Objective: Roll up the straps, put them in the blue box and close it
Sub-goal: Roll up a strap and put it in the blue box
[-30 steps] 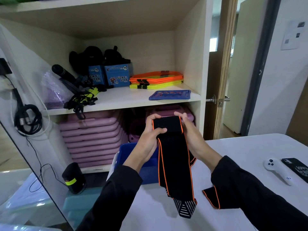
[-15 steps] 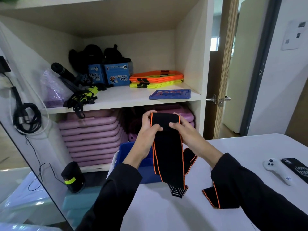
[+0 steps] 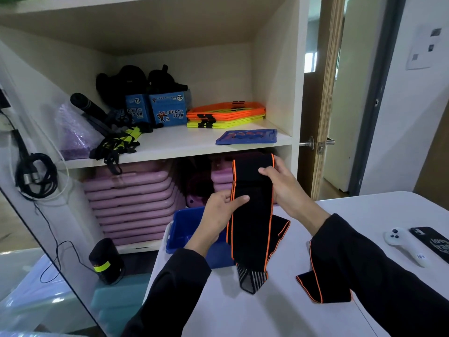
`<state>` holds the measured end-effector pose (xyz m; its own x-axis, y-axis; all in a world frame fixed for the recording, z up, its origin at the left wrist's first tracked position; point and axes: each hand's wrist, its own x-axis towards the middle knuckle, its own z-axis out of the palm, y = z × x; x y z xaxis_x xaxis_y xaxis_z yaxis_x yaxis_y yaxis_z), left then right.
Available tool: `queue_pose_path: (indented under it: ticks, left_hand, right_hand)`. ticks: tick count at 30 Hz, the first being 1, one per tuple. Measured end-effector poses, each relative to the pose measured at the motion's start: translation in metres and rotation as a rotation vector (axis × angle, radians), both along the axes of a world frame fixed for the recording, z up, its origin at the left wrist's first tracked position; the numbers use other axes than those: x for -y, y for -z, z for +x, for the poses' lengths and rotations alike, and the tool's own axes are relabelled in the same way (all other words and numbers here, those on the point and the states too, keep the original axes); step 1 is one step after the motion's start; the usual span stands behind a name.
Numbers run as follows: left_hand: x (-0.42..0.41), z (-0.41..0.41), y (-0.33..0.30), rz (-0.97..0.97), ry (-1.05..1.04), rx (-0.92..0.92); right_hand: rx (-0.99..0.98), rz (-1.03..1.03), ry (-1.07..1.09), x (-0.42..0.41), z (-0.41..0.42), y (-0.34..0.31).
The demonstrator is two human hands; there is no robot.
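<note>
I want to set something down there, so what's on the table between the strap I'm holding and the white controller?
In the head view, a second black strap with orange edging lies there, partly under the right sleeve, between the held strap and the white controller.

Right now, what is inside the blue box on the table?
The visible part of the blue box shows only its bare blue floor, no strap yet. The left hand and the hanging strap cover its right part, so that side cannot be seen.

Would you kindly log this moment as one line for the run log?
left hand: pinches strap | right hand: grips top | blue box: open | second strap: on table
</note>
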<state>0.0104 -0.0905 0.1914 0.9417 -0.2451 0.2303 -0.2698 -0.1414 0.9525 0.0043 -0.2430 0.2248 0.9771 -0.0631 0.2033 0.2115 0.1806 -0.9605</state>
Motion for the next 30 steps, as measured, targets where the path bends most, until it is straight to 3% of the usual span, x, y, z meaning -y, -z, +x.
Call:
queue_pose_path:
  ticks: [10,14,19,30]
  left_hand:
    - [-0.009,0.005,0.006,-0.098,0.169,-0.15]
    - [-0.01,0.006,-0.004,-0.23,0.183,-0.149]
    - [-0.009,0.011,-0.013,-0.255,0.181,-0.101]
    - [0.005,0.009,-0.006,-0.287,-0.069,-0.033]
  right_hand:
    - [0.069,-0.044,-0.039,-0.004,0.001,0.004]
    - [0.095,-0.077,-0.081,-0.006,-0.001,0.003]
    - [0.157,-0.14,-0.123,-0.005,-0.004,-0.005]
    - [0.121,-0.094,-0.143,0.0,-0.006,0.0]
